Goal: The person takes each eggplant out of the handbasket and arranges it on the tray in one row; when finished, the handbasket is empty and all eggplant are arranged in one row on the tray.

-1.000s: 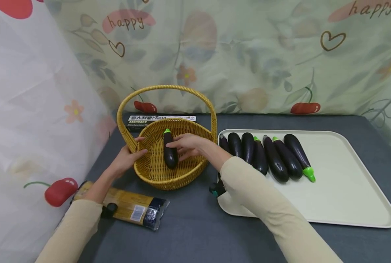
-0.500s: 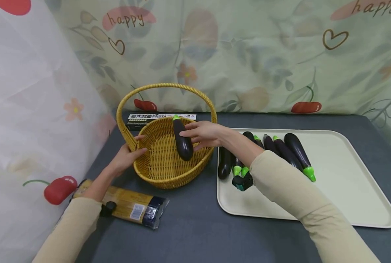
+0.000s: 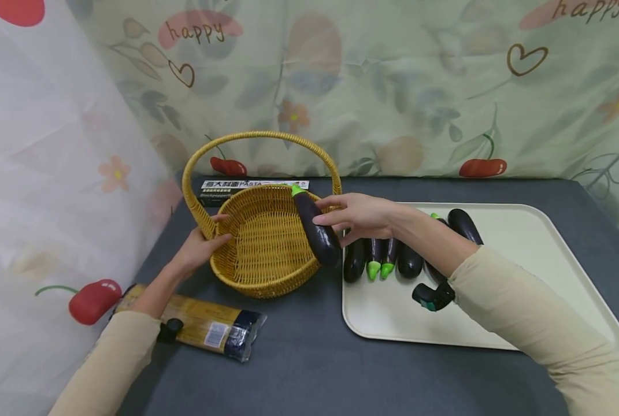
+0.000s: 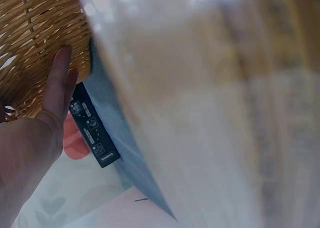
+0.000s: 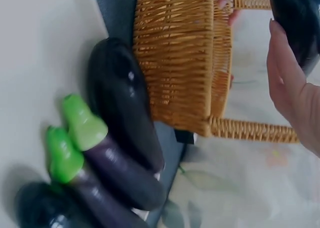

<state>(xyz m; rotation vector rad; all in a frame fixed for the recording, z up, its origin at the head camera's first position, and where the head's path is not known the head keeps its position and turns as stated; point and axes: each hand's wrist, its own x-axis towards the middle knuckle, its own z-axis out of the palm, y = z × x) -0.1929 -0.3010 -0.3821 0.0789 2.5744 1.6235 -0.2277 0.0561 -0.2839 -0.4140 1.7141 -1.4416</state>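
My right hand (image 3: 358, 218) holds a dark purple eggplant (image 3: 317, 231) between thumb and fingers, above the right rim of a yellow wicker basket (image 3: 262, 287). Its green cap points up and away, and its thick end hangs lower toward the tray. In the right wrist view the held eggplant (image 5: 300, 25) is partly cut off by the frame edge. My left hand (image 3: 199, 249) grips the basket's left side by the handle base, thumb over the rim. The left wrist view has its fingers against the outer weave (image 4: 40, 42). Inside the basket, only bare woven bottom shows.
A cream tray (image 3: 548, 289) lies at the right with several eggplants (image 3: 355, 260) in a row, partly hidden by my right arm. A bag of pasta (image 3: 205, 326) lies under my left forearm. A black pasta box (image 3: 215, 193) stands behind the basket.
My right hand has lifted the eggplant out of the basket's middle and moved it right, over the rim, tilting it. The left hand stays on the basket.
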